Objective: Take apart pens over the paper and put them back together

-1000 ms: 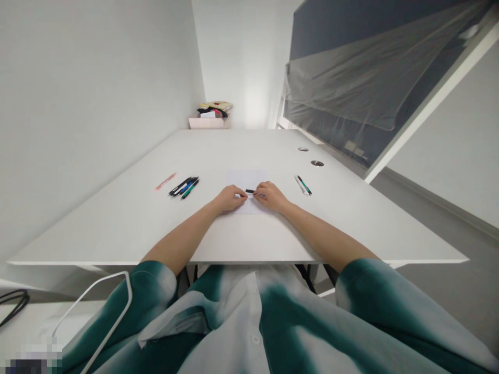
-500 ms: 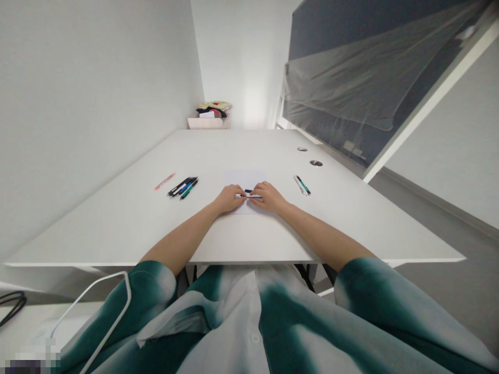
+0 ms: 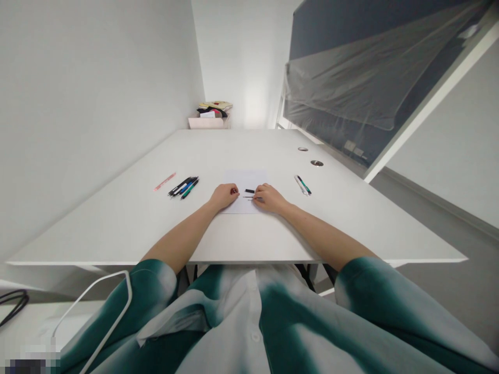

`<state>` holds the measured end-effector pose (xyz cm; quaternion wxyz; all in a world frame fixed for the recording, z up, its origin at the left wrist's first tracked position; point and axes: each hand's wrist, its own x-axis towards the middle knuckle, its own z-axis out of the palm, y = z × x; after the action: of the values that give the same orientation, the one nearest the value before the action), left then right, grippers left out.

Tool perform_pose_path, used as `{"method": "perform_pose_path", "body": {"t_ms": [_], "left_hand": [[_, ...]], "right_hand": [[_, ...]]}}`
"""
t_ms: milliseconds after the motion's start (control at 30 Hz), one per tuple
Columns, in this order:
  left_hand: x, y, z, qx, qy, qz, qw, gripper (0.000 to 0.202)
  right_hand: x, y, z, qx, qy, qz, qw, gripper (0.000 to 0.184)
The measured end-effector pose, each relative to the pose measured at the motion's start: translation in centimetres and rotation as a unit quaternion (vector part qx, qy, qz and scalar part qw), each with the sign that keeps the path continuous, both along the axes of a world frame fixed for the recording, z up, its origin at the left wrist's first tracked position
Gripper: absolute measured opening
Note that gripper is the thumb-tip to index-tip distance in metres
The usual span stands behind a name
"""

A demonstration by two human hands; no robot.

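A sheet of white paper (image 3: 242,206) lies on the table under both hands. My right hand (image 3: 270,198) pinches a thin dark rod (image 3: 247,197), which looks like a pen refill and points left, just above the paper. Beyond its fingertips a short black piece (image 3: 250,190), perhaps a pen part, rests on the sheet. My left hand (image 3: 224,196) is closed at the paper's left side, apart from the right one. Something small and dark reddish shows between its fingers, too small to name.
Several pens (image 3: 183,187) lie in a bunch on the left of the white table (image 3: 249,236), beside a pinkish ruler-like strip (image 3: 165,181). On the right are a green-and-black pen (image 3: 304,185) and round metal grommets (image 3: 317,163). A filled box (image 3: 206,122) stands at the far end.
My left hand has drawn away to the left from my right hand, opening a gap between them. The thin rod stays in my right hand, its left end now bare.
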<state>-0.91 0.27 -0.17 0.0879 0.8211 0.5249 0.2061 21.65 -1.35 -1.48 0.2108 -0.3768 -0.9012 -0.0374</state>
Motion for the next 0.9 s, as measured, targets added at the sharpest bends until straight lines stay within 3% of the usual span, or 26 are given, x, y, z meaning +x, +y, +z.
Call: {"method": "perform_pose_path", "body": {"t_ms": [733, 900], "left_hand": [[-0.1, 0.8, -0.8, -0.055, -0.011, -0.007, 0.998, 0.042], [-1.4, 1.5, -0.4, -0.033, -0.039, 0.045, 0.998, 0.041]], "right_hand": [[0.5, 0.3, 0.5, 0.023, 0.05, -0.031, 0.998, 0.023], [2.3, 1.4, 0.5, 0.021, 0.112, -0.095, 0.989, 0.024]]}}
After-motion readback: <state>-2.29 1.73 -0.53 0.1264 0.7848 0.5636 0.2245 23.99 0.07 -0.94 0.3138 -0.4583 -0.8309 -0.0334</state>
